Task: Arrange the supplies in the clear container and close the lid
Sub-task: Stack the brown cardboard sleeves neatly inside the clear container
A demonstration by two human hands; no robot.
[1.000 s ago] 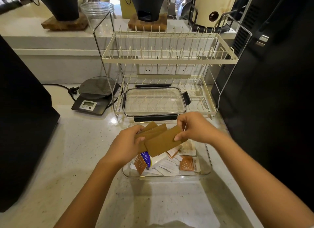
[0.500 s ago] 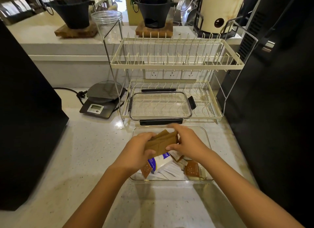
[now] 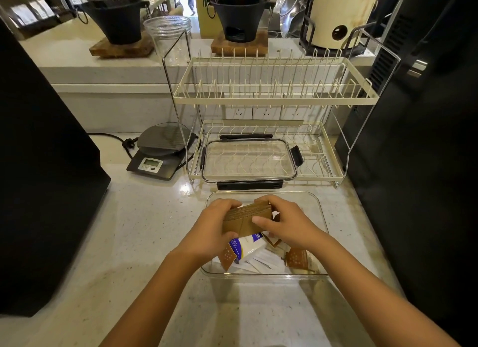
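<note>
A clear rectangular container (image 3: 319,212) sits open on the counter in front of me. Over its middle I hold a squared-up stack of brown paper packets (image 3: 244,218), my left hand (image 3: 214,230) gripping its left end and my right hand (image 3: 284,223) its right end. Beneath the stack, inside the container, lie a white and blue pouch (image 3: 249,245), several white sachets (image 3: 263,262) and brown dotted sachets (image 3: 297,258). The clear lid (image 3: 248,160) with black clips rests flat on the lower shelf of the dish rack behind the container.
A cream two-tier wire dish rack (image 3: 274,98) stands just behind the container. A kitchen scale (image 3: 157,152) with a cord sits to its left. Large black appliances flank the counter on the left (image 3: 38,165) and right (image 3: 413,139).
The fanned brown packets have been pushed together into one neat stack, and both hands have lowered it closer to the container. The view has shifted down slightly.
</note>
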